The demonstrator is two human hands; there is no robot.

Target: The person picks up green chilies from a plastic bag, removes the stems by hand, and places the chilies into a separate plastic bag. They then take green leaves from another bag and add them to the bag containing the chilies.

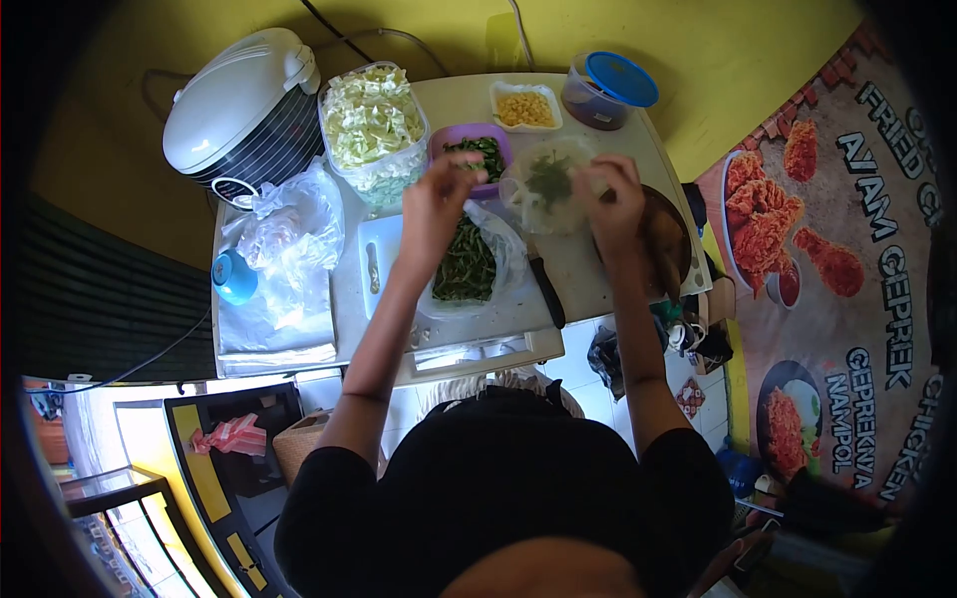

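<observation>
Two plastic tubs with wide open tops stand on one pale worktop (578, 267): one clear rectangular tub of chopped cabbage (399, 186) and one purple tub of cut greens (506, 149). There is one small white container of yellow pieces (523, 128), one round clear tub (588, 108) with one blue lid (622, 78), one translucent round bowl of leafy herbs (516, 204), one black-handled knife (545, 289), one small blue bowl (234, 276) and one white-lidded rice cooker (239, 105).

Black top (508, 498), plain short black sleeves (334, 498) ending near the elbows
</observation>
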